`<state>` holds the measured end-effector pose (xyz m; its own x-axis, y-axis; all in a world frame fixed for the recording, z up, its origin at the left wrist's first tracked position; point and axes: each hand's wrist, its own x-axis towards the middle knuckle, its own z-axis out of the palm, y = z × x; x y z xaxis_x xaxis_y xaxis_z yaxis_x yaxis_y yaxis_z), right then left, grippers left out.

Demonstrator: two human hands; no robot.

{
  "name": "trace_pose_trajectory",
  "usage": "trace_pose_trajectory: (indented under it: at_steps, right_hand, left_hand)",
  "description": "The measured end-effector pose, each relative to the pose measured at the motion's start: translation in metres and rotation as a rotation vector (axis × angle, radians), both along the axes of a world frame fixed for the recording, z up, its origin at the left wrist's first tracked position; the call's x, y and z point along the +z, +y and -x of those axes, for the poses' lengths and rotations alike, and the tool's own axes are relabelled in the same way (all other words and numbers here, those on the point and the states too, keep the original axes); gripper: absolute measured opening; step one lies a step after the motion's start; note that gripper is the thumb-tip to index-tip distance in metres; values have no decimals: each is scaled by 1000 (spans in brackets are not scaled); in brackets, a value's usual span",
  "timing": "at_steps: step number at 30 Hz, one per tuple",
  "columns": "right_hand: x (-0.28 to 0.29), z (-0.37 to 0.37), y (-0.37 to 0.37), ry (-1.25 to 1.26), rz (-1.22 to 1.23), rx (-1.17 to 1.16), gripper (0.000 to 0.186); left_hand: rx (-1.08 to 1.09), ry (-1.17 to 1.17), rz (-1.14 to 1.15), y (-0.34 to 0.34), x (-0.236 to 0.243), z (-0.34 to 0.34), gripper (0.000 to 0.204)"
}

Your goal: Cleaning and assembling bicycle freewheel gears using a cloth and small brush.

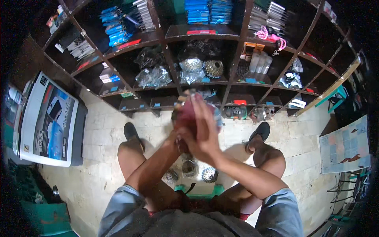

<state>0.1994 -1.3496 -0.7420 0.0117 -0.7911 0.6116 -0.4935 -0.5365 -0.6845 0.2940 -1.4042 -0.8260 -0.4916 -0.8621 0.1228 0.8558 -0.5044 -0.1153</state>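
In front of my chest a dark red, cloth-like thing (186,115) is smeared by motion, so its kind is unclear. My left hand (182,138) is closed around its lower part. Fingers stretched out and pointing away from me, my right hand (204,128) lies along its right side. A blurred pale and dark edge shows past the red thing; I cannot tell what it belongs to. Below my hands, three bicycle cassettes rest on the floor between my legs: a dark one (170,176), a brownish one (190,169) and a silver one (209,174).
A dark wooden shelf (202,31) stands ahead, holding blue packets (197,12), bagged parts (153,77) and another cassette (213,68). At left is a large printed box (51,118). Part of a green stool (201,192) shows beneath me; a patterned panel (345,144) stands at right.
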Motion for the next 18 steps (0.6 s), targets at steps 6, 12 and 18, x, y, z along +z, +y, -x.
trace_pose_trajectory:
  at_steps: [6,12,18]
  right_hand:
    - [-26,-9,8,-368,-333,112,60]
    - [-11,-10,2,-336,-578,-133,36]
    - [10,10,-7,-541,-322,-40,25]
  left_hand:
    - [-37,-327,241,14,-37,-29,54]
    - [746,-1625,446,5,-20,-30,32]
    - [-99,-347,149,-10,11,-63,48]
